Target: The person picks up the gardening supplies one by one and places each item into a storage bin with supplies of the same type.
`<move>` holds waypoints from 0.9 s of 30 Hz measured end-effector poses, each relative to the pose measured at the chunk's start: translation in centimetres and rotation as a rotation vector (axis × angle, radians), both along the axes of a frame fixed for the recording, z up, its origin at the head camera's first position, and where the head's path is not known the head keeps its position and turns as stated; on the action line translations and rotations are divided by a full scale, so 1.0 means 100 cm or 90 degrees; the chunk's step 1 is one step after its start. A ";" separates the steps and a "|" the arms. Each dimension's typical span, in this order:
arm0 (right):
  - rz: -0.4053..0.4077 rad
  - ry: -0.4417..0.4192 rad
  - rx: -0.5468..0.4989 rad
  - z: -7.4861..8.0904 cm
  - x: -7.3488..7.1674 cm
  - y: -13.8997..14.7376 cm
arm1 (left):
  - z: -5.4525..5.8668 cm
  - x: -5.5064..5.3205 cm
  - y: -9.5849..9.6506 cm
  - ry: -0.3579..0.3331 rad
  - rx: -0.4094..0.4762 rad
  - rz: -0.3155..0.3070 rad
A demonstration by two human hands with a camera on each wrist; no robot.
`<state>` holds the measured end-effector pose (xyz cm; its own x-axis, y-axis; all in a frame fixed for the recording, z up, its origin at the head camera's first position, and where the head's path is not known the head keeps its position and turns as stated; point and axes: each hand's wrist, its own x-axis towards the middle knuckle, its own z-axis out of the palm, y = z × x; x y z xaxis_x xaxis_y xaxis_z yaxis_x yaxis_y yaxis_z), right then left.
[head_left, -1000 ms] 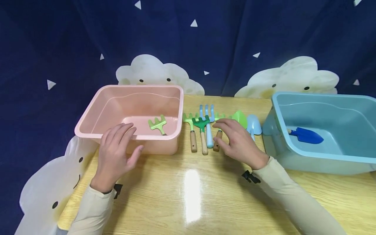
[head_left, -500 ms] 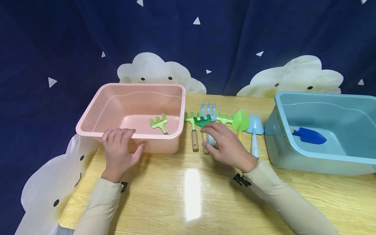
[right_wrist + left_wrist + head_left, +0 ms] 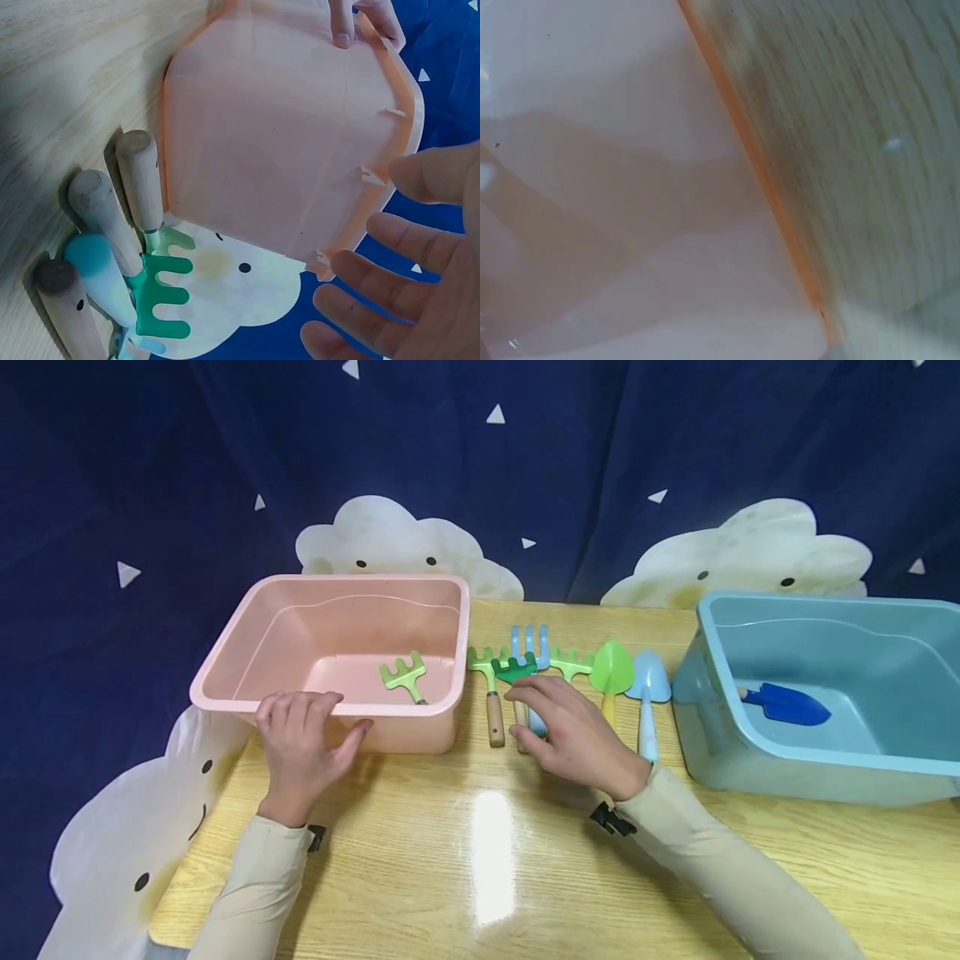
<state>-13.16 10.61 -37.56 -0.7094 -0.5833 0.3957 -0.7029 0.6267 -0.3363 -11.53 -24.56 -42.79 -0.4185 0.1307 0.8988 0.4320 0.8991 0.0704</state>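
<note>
My left hand point(image 3: 300, 747) holds the front rim of a pink plastic tub point(image 3: 405, 731), fingers curled over the edge and thumb against the outer wall. Inside the tub lies a light green hand rake point(image 3: 405, 675). My right hand point(image 3: 576, 731) hovers over a row of small garden tools, fingers spread and loosely bent, with nothing in them. Beneath it is a dark green hand rake point(image 3: 514, 670) with a wooden handle, partly hidden. Beside that lie another light green rake point(image 3: 495, 720) and a light blue fork point(image 3: 543, 652). The right wrist view shows their handle ends point(image 3: 138, 161).
Right of my right hand lie a third light green rake point(image 3: 572, 663), a light green trowel point(image 3: 612, 667) and a light blue trowel point(image 3: 650, 681). A blue tub point(image 3: 810, 783) at the right contains a dark blue trowel point(image 3: 791, 704). A dark blue curtain point(image 3: 577, 460) hangs behind the table.
My left hand has settled onto the pink tub's rim. My right hand has shifted left, from over a wooden-handled light green rake to over the dark green one, uncovering the trowels.
</note>
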 end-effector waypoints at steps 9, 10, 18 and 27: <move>-0.002 -0.050 0.001 -0.003 -0.004 0.001 | -0.001 0.000 0.001 0.003 0.007 -0.006; -0.002 -0.065 -0.002 -0.003 -0.005 0.002 | -0.001 0.000 0.002 0.004 0.008 -0.006; -0.006 -0.206 -0.051 -0.016 -0.020 0.003 | -0.001 0.000 0.003 0.012 0.018 -0.012; -0.078 -0.327 -0.065 -0.035 -0.036 -0.006 | -0.001 0.000 0.004 0.005 0.027 -0.013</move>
